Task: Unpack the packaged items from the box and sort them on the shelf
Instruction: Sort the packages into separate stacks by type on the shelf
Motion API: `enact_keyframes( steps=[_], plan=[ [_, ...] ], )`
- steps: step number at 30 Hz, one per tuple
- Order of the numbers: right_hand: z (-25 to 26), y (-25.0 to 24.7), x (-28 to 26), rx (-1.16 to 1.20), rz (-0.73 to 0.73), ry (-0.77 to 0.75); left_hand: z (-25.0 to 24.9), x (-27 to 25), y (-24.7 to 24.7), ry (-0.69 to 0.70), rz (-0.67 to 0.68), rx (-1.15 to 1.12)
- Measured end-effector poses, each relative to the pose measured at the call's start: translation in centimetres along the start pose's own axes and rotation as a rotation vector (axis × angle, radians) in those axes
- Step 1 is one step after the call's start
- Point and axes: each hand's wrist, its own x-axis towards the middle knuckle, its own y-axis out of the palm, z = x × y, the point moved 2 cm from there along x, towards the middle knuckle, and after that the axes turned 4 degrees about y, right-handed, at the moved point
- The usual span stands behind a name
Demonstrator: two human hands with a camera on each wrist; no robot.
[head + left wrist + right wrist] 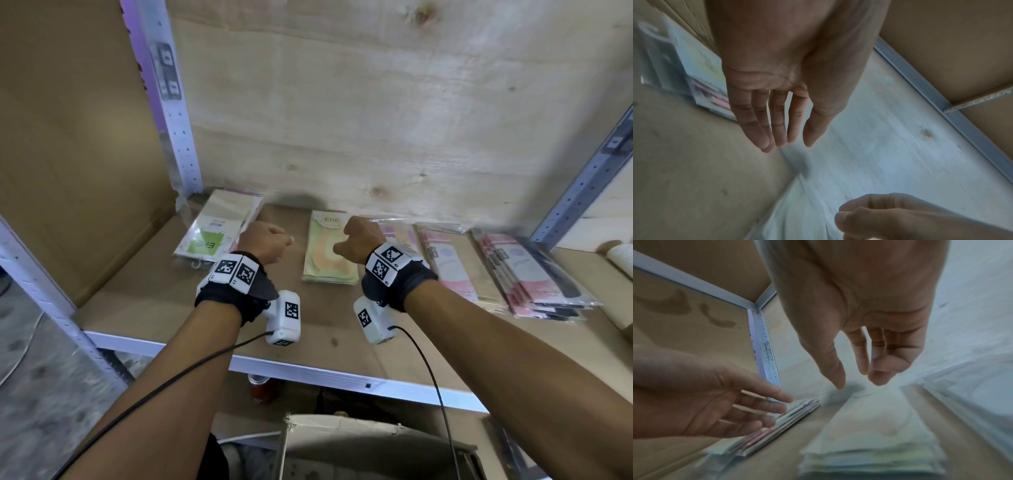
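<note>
Two empty hands: left hand (265, 241), right hand (359, 240) flank, seemingly above, yellow-green packet stack (330, 253).

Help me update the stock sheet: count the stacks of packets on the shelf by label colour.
Green stacks: 2
Pink stacks: 3, one partly behind the right hand
Total: 5
</note>
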Motion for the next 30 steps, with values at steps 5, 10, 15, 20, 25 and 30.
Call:
enact_keyframes(
  steps=[5,10,15,20,25,30],
  plan=[
    [4.1,1.3,-0.4,0.179,0.115,-0.068,0.9,-0.4,-5.0,0.010,-0.166,0.002],
    [9.1,4.8,-0.2,0.378,0.214,-0.083,2.8,-0.7,-10.1,-0.007,-0.301,0.008],
    [14.8,9.0,1.5,0.657,0.307,0.006,4.6,-1.1,-13.7,-0.050,-0.361,-0.009],
    [17.2,11.8,3.6,0.541,0.281,-0.022,5.5,-1.5,-15.0,-0.068,-0.372,0.024],
    [15.7,12.9,5.1,0.543,0.339,0.021,5.7,-1.4,-14.9,-0.068,-0.379,0.052],
    [13.9,10.8,4.4,0.391,0.312,0.019,6.0,-1.1,-14.6,-0.064,-0.338,0.077]
  ],
)
